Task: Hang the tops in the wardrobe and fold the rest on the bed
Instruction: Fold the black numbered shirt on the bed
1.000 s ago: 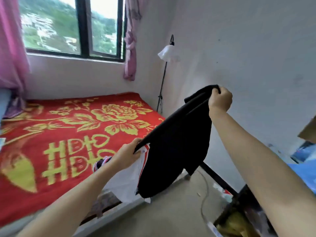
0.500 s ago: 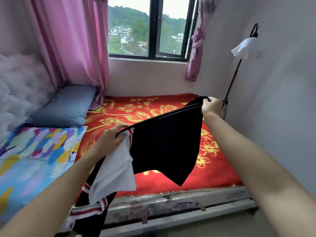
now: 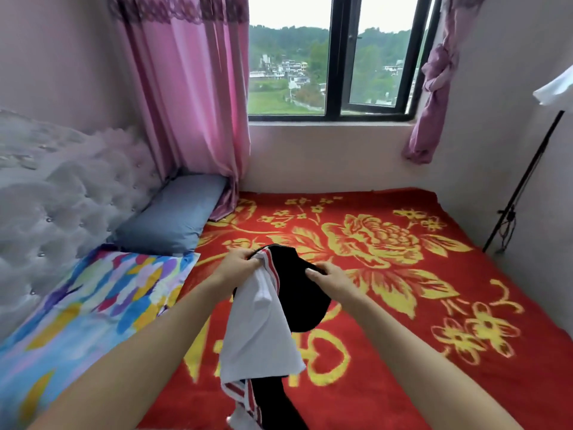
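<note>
Black garment [image 3: 297, 299]: over bed [image 3: 483, 395], long axis hanging toward the person; left hand [image 3: 243, 262] and right hand [image 3: 330, 276], close together, grip its top edge.

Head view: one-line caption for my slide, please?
Left hand and right hand hold black-and-white clothing above the red floral blanket.

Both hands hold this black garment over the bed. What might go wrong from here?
1. The white striped cloth dangles together with the black garment from the left hand; laid down so, it may fold crooked.
2. The right hand grips close by, leaving the cloth bunched above the red blanket, likely creasing.
</note>
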Action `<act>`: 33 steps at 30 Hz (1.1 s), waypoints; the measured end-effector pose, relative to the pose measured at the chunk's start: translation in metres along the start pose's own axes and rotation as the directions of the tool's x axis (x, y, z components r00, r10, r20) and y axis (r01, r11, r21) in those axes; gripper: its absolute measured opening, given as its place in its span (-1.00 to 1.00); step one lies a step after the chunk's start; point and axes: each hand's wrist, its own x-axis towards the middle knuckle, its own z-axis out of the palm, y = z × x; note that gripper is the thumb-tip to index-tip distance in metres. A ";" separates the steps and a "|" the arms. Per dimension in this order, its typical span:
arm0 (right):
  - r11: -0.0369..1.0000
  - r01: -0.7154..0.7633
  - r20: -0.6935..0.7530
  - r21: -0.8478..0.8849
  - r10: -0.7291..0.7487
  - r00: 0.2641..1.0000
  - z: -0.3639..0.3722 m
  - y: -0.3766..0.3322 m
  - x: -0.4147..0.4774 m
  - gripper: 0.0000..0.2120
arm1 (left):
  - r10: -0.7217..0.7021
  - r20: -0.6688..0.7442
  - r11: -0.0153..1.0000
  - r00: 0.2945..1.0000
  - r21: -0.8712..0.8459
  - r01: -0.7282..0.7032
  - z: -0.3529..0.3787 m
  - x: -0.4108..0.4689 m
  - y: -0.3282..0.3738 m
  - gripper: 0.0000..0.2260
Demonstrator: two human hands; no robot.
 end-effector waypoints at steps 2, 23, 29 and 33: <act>0.992 0.058 0.093 0.114 -0.069 0.993 0.020 0.000 -0.009 -0.59 | -0.044 -0.031 0.999 0.999 0.024 0.044 0.017 0.023 -0.011 -0.77; 0.894 0.066 -0.103 0.442 -0.022 0.994 0.045 -0.092 0.096 -0.77 | -0.184 -0.134 0.907 0.974 -0.405 0.116 -0.041 0.048 -0.058 -0.42; 0.832 0.115 -0.237 0.543 0.020 0.971 0.075 -0.164 0.104 -0.69 | -0.019 0.094 0.971 0.995 -0.234 0.041 -0.047 0.042 -0.102 0.14; 0.677 0.231 -0.319 0.699 0.007 0.948 0.088 -0.218 0.093 -0.75 | 0.177 0.031 0.953 0.984 -0.256 -0.163 -0.044 0.060 -0.108 0.06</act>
